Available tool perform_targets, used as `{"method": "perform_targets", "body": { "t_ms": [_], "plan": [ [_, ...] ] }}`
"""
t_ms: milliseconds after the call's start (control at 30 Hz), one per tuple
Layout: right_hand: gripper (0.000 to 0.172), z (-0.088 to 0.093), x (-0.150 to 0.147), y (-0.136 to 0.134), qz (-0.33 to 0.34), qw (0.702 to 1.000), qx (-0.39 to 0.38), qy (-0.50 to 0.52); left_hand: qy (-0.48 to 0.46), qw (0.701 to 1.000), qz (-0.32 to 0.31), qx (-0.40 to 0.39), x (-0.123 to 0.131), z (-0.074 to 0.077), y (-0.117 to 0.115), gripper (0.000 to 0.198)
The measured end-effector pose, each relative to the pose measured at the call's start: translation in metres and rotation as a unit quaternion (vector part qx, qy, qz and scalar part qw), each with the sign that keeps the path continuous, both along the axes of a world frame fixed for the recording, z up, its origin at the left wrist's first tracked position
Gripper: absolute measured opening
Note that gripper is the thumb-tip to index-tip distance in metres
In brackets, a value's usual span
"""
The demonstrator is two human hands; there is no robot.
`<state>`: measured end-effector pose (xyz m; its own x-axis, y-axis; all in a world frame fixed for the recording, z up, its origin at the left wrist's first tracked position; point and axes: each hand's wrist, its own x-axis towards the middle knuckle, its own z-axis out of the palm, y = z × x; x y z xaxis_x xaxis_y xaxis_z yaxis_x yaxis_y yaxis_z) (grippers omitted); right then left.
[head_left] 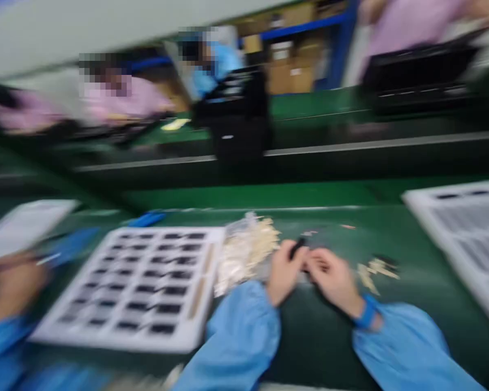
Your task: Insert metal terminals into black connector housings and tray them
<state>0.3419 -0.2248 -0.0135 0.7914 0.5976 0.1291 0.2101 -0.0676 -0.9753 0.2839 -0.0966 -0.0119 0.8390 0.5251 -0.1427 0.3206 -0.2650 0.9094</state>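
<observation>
The left grip (pixel 285 274) is pinching a small black piece (pixel 298 247) between thumb and fingers, nearly closed around it. The right grip (pixel 334 277) is curling its fingers in just beside that one piece; blur is hiding whether it is pinching it too. One blue wristband (pixel 365 313) is circling the wrist behind the right grip. Just left of the left grip, thin cream strips (pixel 264 241) are lying heaped by crinkled clear plastic. To the right grip's right, a few loose cream strips (pixel 375 267) are lying scattered, too blurred for counting. Farther left of both grips, one flat white tray (pixel 189 341) is holding dark rectangular pieces (pixel 163 328) in four columns. Well to the right, a second white tray (pixel 444 233) is resting on the smooth green surface (pixel 326 347).
</observation>
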Motion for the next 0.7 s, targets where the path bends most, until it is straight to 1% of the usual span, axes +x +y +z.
{"method": "perform_targets", "body": {
  "t_ms": [33, 133, 167, 200, 233, 300, 367, 433, 500, 600, 667, 700],
  "plan": [
    [0.03, -0.003, 0.0, 0.0, 0.0, 1.0, -0.014, 0.001, -0.011, 1.0, -0.015, -0.01, 0.001, -0.001, 0.005, 0.025],
    [0.024, -0.024, 0.013, 0.011, -0.029, 0.998, -0.052, -0.009, -0.034, 0.997, 0.018, 0.07, 0.014, -0.013, 0.024, 0.045],
    [0.021, -0.03, 0.018, 0.013, -0.026, 0.999, -0.029, 0.017, -0.025, 0.996, 0.014, 0.084, 0.017, -0.016, 0.027, 0.05],
    [0.018, -0.034, 0.021, 0.015, -0.033, 0.999, -0.012, 0.039, -0.009, 0.996, 0.005, 0.087, 0.018, -0.017, 0.028, 0.051],
    [0.014, -0.035, 0.021, 0.016, -0.033, 0.998, -0.007, 0.053, 0.011, 0.995, 0.009, 0.094, 0.017, -0.016, 0.027, 0.049],
    [0.01, -0.031, 0.017, 0.016, -0.04, 0.997, 0.002, 0.07, 0.042, 0.992, 0.035, 0.117, 0.012, -0.009, 0.022, 0.041],
    [0.01, -0.026, 0.013, 0.016, -0.051, 0.996, 0.004, 0.069, 0.04, 0.986, 0.069, 0.145, 0.007, -0.001, 0.015, 0.033],
    [0.009, -0.025, 0.012, 0.016, -0.063, 0.997, -0.002, 0.054, 0.024, 0.982, 0.081, 0.17, 0.006, 0.003, 0.01, 0.027],
    [0.008, -0.027, 0.015, 0.017, -0.071, 0.997, -0.018, 0.034, 0.026, 0.98, 0.078, 0.184, 0.008, 0.003, 0.008, 0.024],
    [0.009, -0.031, 0.019, 0.018, -0.071, 0.997, -0.03, 0.029, 0.051, 0.98, 0.066, 0.182, 0.008, 0.004, 0.009, 0.02],
    [0.011, -0.032, 0.019, 0.017, -0.068, 0.996, -0.032, 0.04, 0.058, 0.981, 0.043, 0.18, 0.007, 0.002, 0.011, 0.016],
    [0.012, -0.032, 0.019, 0.016, -0.064, 0.996, -0.032, 0.044, 0.059, 0.982, 0.028, 0.179, 0.007, -0.001, 0.012, 0.015]
  ]
}}
